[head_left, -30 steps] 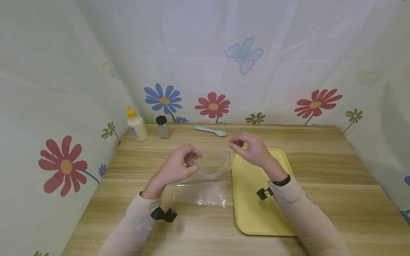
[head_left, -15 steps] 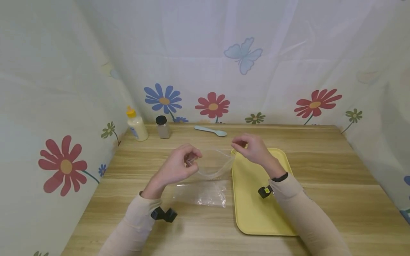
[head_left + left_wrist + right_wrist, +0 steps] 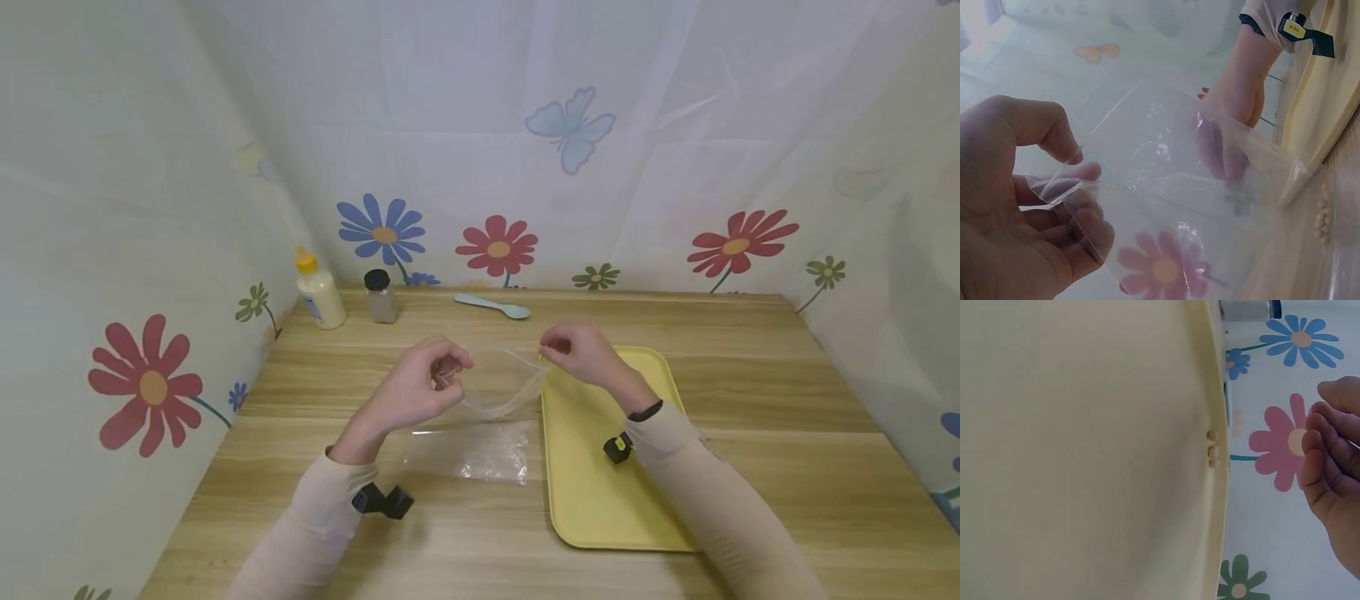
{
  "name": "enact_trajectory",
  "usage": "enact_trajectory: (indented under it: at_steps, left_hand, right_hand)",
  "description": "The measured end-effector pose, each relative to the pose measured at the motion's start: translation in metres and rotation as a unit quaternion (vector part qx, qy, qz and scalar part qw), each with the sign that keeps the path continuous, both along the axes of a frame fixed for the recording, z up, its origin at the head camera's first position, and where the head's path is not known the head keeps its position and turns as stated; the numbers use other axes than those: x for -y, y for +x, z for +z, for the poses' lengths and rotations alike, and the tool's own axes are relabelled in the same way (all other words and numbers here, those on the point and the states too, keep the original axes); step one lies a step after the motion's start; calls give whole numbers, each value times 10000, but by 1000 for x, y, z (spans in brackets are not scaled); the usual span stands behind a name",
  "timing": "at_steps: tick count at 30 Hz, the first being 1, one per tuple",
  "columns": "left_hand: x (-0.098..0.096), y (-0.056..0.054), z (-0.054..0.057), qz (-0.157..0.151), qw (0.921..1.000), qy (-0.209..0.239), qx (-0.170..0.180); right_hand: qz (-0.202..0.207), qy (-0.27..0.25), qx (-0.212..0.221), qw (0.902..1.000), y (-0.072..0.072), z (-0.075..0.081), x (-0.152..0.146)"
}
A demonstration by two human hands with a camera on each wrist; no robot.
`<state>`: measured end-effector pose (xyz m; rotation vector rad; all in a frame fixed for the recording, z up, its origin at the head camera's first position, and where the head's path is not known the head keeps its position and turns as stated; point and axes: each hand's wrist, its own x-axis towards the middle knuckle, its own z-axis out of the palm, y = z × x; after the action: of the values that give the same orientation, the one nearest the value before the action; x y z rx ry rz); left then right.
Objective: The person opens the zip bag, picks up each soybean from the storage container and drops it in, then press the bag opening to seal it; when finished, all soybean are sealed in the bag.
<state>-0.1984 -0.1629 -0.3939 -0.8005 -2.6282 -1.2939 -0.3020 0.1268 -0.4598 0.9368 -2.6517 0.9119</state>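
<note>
My left hand (image 3: 420, 383) grips the left side of a clear zip bag (image 3: 472, 454), whose mouth gapes beside it. The left wrist view shows the bag's crumpled edge (image 3: 1060, 190) between thumb and fingers, and several small pale round beads (image 3: 1322, 215) low at the right, seen through the plastic. Over the far left corner of the yellow tray (image 3: 600, 508) hovers my right hand (image 3: 585, 354), near the bag's right corner. Its fingers (image 3: 1329, 450) are loosely bent, with no object showing among them. Three similar beads (image 3: 1212, 452) lie along the tray's edge in the right wrist view.
At the back left of the wooden table (image 3: 787, 467) stand a yellow-capped bottle (image 3: 321, 298) and a black-lidded jar (image 3: 380, 300). A pale blue spoon (image 3: 491, 306) lies near the back edge. Flowered cloth (image 3: 637, 167) walls off the back and sides.
My right hand has come slightly down and nearer, toward the tray's far left corner. The left hand and the bag have stayed put.
</note>
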Motion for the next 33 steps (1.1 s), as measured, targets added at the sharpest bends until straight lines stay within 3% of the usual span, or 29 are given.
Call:
enact_trajectory:
  at_steps: [6, 25, 33]
  left_hand:
    - [0, -1, -1, -6, 10000, 0, -42]
    - [1, 0, 1, 36, 10000, -50, -21]
    - [1, -1, 0, 32, 10000, -21, -53]
  right_hand:
    - [-110, 213, 404, 9989, -2, -8, 1]
    - [-56, 403, 848, 9956, -16, -13, 2]
    - [-120, 990, 891, 9910, -19, -15, 2]
